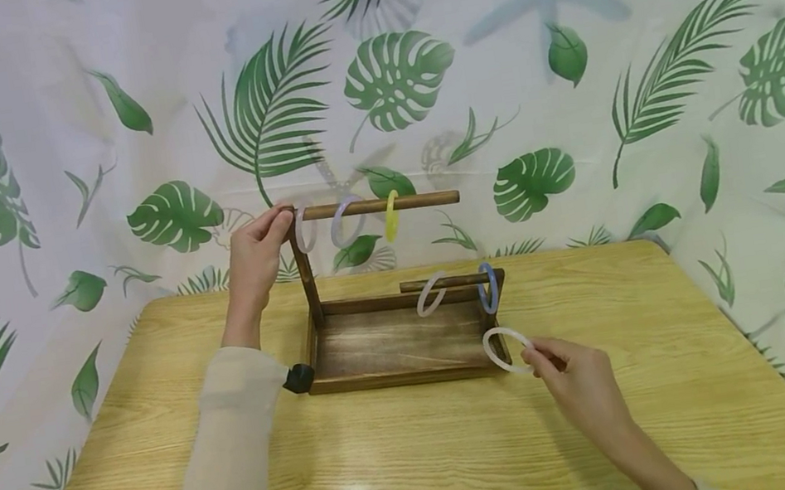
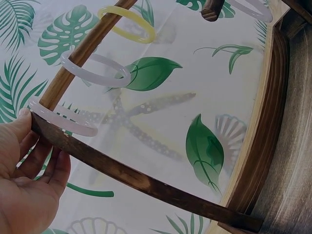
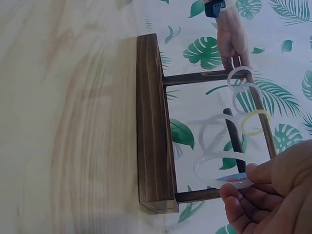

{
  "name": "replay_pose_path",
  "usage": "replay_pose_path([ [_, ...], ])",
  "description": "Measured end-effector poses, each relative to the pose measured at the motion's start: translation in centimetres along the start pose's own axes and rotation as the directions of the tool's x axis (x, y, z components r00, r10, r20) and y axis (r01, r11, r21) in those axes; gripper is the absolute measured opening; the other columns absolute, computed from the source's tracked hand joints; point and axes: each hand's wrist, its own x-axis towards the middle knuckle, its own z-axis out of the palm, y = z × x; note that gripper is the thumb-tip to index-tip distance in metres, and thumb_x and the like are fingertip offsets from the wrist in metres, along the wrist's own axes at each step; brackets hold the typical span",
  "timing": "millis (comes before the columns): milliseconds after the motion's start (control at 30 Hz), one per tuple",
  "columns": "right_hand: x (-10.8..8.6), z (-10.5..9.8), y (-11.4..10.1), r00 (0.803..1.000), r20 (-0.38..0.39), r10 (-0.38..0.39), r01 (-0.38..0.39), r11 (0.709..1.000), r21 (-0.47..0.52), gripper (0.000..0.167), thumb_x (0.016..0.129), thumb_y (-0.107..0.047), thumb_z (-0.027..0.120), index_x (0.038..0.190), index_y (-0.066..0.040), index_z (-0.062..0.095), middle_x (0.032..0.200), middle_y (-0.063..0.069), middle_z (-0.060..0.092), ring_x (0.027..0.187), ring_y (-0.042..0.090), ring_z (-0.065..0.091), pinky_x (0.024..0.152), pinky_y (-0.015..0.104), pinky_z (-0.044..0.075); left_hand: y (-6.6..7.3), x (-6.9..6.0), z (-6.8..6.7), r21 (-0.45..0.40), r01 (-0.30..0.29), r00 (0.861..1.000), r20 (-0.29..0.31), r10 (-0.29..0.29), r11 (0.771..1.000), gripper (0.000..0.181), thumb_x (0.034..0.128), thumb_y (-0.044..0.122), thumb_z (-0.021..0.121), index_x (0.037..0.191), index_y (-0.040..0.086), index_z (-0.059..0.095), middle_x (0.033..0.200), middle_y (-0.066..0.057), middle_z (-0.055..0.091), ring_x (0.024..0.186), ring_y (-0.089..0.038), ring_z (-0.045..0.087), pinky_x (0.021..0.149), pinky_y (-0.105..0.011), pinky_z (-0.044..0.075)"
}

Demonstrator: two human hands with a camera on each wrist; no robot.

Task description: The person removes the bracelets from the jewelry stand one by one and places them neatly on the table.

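A dark wooden jewelry stand (image 1: 305,278) with a tray base (image 1: 398,340) stands on the table. At the top of its left post, my left hand (image 1: 251,256) grips the corner between thumb and fingers. Three bangles hang on the upper bar (image 1: 427,200): a pale pink bangle (image 2: 73,126), a lavender bangle (image 2: 80,73) and a yellow bangle (image 1: 390,224). The lower bar (image 1: 461,280) carries a whitish bangle (image 1: 422,304) and a blue bangle (image 1: 493,289). My right hand (image 1: 585,385) pinches a white bangle (image 1: 488,350) by its edge, before the tray's right front corner.
The wood-grain table (image 1: 652,376) extends around the stand. Behind it hangs a white cloth (image 1: 463,101) with green leaf prints. A small black object (image 1: 298,378) sits at my left sleeve, close to the tray's left front corner.
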Motion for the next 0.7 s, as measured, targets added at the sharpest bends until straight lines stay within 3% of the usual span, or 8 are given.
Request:
replay_pose_path([
  [533,-0.8,2.4,-1.1,0.996,0.090,0.005,-0.008,1.000,0.027,0.010,0.093,0.003,0.074,0.102,0.007,0.077,0.078,0.008,0.074,0.065,0.021,0.068,0.054,0.019,0.054,0.1,-0.1,0.1,-0.016,0.001,1.000,-0.011,-0.001,1.000,0.041,0.1063,0.023,0.062,0.139,-0.002,0.063,0.135,-0.021,0.065,0.123,-0.036,0.064,0.109,-0.037,0.048],
  [700,-1.1,3.2,-1.6,0.989,0.143,0.033,-0.041,0.998,0.051,0.011,0.094,0.001,0.073,0.102,0.007,0.077,0.078,0.007,0.072,0.065,0.022,0.067,0.054,0.018,0.053,0.1,-0.1,0.1,-0.013,0.002,1.000,-0.014,-0.002,1.000,0.040,0.1064,0.022,0.062,0.139,-0.002,0.064,0.135,-0.022,0.065,0.123,-0.037,0.064,0.110,-0.038,0.048],
])
